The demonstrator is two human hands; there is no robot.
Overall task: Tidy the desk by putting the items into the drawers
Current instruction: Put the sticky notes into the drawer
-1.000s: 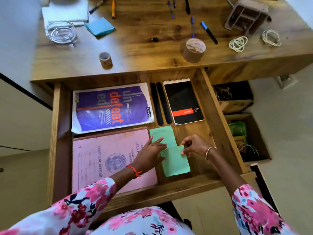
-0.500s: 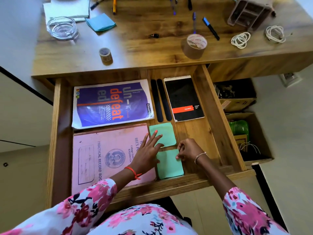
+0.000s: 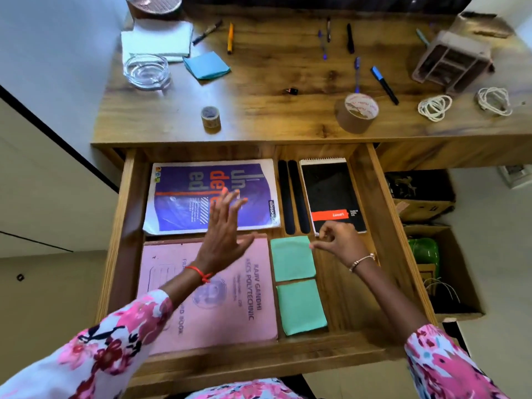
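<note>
Open drawer [image 3: 132,226] under counter [image 3: 273,110]; purple notebook [image 3: 184,203] at back left, pink record book [image 3: 230,312] in front of it; black strips [image 3: 292,197] beside black notepad [image 3: 331,188]; rear green pad [image 3: 292,259] and front green pad [image 3: 302,306] in line, right of pink record book; left hand [image 3: 223,234] over the books, fingers [image 3: 227,201] straight; right hand [image 3: 336,240] near rear green pad's corner, loosely curled, holding nothing; on counter: brown tape roll [image 3: 357,112], small tape roll [image 3: 211,118], glass dish [image 3: 146,71], blue pad [image 3: 206,65].

The left hand [image 3: 221,240] hides part of the purple book [image 3: 178,208]; its fingers [image 3: 229,197] are blurred. A dark item [image 3: 291,91] on the counter [image 3: 259,116] is too small to tell.
</note>
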